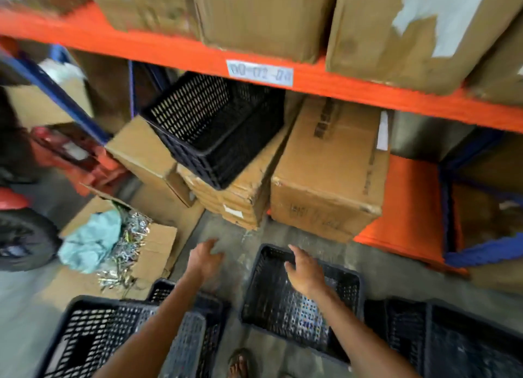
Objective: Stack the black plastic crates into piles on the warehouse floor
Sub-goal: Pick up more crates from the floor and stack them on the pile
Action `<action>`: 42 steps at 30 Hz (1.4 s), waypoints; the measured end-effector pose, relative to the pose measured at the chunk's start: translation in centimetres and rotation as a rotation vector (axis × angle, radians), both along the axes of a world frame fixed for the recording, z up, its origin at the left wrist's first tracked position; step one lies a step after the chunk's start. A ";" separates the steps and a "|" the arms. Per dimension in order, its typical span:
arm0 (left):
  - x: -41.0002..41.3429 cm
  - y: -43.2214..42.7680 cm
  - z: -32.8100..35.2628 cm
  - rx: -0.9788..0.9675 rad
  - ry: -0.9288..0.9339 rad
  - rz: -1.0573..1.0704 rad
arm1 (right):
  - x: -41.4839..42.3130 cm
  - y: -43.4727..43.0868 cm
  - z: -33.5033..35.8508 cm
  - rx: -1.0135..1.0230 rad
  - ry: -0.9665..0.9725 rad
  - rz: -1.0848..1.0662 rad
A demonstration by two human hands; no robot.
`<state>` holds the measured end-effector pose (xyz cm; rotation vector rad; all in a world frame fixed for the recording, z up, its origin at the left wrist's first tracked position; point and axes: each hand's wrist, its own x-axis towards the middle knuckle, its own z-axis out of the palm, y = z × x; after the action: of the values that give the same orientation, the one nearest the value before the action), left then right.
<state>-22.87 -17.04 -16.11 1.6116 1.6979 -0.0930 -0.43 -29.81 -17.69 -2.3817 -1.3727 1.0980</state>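
Several black plastic crates show. One crate [215, 128] rests tilted on cardboard boxes under the orange shelf beam. Another crate [285, 301] sits upright on the floor at centre, and my right hand [304, 270] hovers over its far rim with fingers spread. A crate [93, 338] stands at the lower left, with a smaller-looking one [203, 307] behind my left forearm. A further crate [452, 338] lies at the lower right. My left hand [205, 257] is open above the bare floor, holding nothing.
Orange shelf beam [325, 80] carries cardboard boxes [266, 18] overhead. More boxes [328, 173] sit below it. An open box [119, 244] with blue cloth and metal parts lies at left. A red vehicle with a black wheel [22, 236] stands far left. My sandalled foot [239, 363] is below.
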 end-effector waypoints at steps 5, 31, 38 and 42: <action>-0.9 6.7 7.7 0.103 -0.209 0.315 | -0.5 10.0 8.0 0.125 0.027 -0.024; 3.1 33.0 -1.2 0.226 -0.594 0.708 | -3.4 44.5 1.5 0.364 0.101 -0.625; -5.5 33.3 -0.5 0.151 -0.582 0.690 | -2.0 44.7 3.4 0.301 0.019 -0.725; -13.1 34.8 -0.2 0.141 -0.521 0.521 | 2.9 44.8 2.9 0.235 -0.170 -0.669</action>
<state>-35.92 17.72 -16.33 1.1041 1.6609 0.6588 2.47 14.94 -14.77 -2.4934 -0.5936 0.5306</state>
